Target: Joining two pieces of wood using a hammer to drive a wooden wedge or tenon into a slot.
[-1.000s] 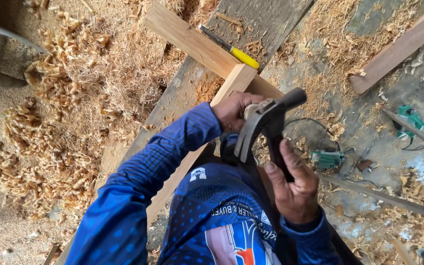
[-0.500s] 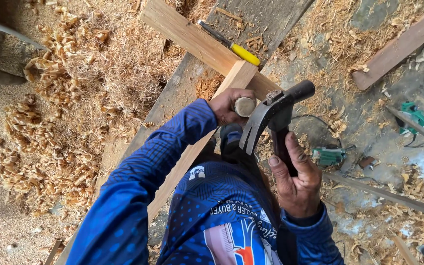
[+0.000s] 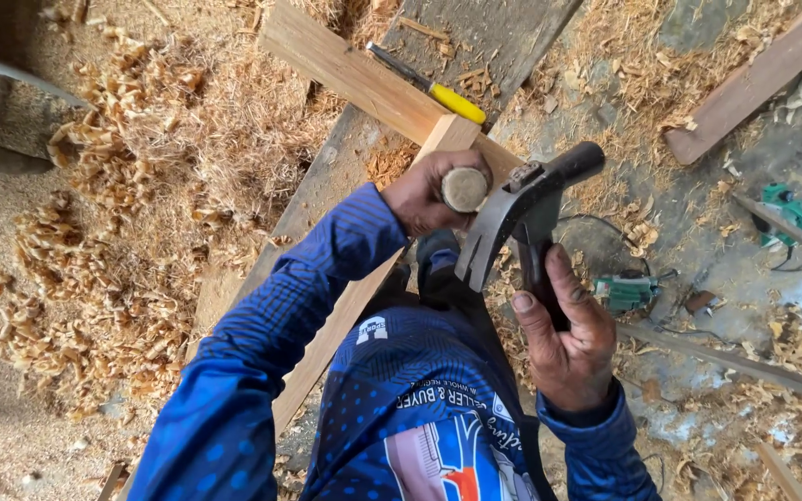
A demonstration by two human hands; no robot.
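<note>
My left hand (image 3: 424, 193) grips a chisel upright; only its round wooden handle end (image 3: 464, 188) shows above my fist. The chisel stands on a long wooden plank (image 3: 345, 306) where a second plank (image 3: 345, 70) crosses it. My right hand (image 3: 563, 334) holds a black claw hammer (image 3: 522, 209) by the handle. The hammer head hangs just right of the chisel end, slightly apart from it, claw pointing down. Both arms wear blue sleeves.
A yellow-handled screwdriver (image 3: 433, 88) lies on a grey board beyond the crossing. Wood shavings (image 3: 95, 260) cover the floor at left. A reddish wooden bar (image 3: 754, 83) lies at upper right. Green power tools (image 3: 628, 292) and cables sit on the floor at right.
The hammer has lifted off the chisel end and swung to the right, uncovering the round handle end. My left hand has stayed in place on the chisel.
</note>
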